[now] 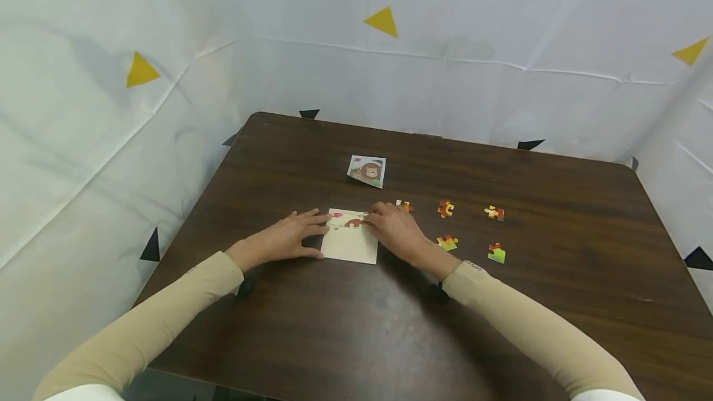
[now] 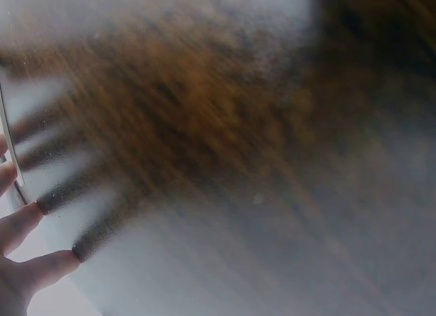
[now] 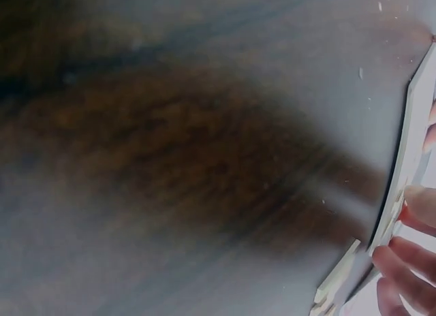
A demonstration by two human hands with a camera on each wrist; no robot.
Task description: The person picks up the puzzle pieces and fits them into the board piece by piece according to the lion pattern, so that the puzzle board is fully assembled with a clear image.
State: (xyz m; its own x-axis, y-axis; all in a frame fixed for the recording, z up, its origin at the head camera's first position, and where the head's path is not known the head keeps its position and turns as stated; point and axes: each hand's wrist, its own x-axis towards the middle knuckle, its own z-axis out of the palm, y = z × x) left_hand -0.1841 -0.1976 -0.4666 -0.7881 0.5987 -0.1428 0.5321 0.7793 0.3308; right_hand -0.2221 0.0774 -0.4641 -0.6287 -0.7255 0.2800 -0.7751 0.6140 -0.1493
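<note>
The board (image 1: 350, 246) lies on the surface (image 1: 312, 320), fitted pieces (image 1: 350, 222) along its far side; the left grip (image 1: 286, 237) is released, straight fingers at the board's left edge; the right grip (image 1: 398, 229) curls at the far right corner, though whether it pinches a piece I cannot tell; a sideways push there could skid the board if the left fingers brace too lightly; uneven pressure could pop fitted pieces up; a stray wrist could scatter the 5 loose pieces (image 1: 445, 209).
</note>
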